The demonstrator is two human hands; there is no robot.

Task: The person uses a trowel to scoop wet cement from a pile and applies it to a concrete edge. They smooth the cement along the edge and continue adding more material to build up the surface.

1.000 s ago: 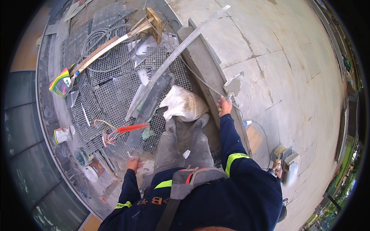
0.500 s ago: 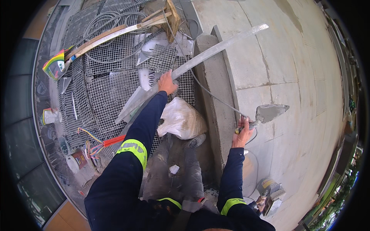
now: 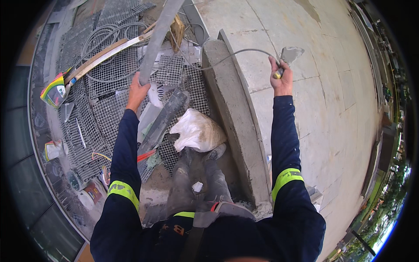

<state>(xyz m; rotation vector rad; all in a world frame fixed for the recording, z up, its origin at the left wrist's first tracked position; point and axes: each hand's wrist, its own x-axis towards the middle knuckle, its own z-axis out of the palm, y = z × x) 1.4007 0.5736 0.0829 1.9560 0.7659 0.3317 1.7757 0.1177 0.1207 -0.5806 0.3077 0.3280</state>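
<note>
My left hand (image 3: 138, 94) is closed around a long metal straightedge (image 3: 159, 39), which points away from me past the top of the picture. My right hand (image 3: 283, 81), stretched out over the pale slab, grips the handle of a pointing trowel; mortar coats its blade (image 3: 291, 54). A grey cable (image 3: 235, 54) arches over to this hand, and I cannot tell whether the fingers hold it. Between my hands runs a mortar-covered curb (image 3: 229, 109) with a thin upright edge along its right side. A dusty white sack (image 3: 198, 131) lies by my feet.
Black perforated mats (image 3: 115, 111) cover the ground at left, with a grey board (image 3: 166, 118), coiled cable (image 3: 100, 39) and wooden pieces (image 3: 102, 56) on them. A bucket (image 3: 91, 194) stands lower left beside a glass-panelled wall (image 3: 26, 170). The concrete slab (image 3: 323, 113) spreads rightward.
My left hand has drawn the straightedge left and swung it off the curb to point away from me. My right hand has moved farther out with the trowel, carrying the cable's bend along.
</note>
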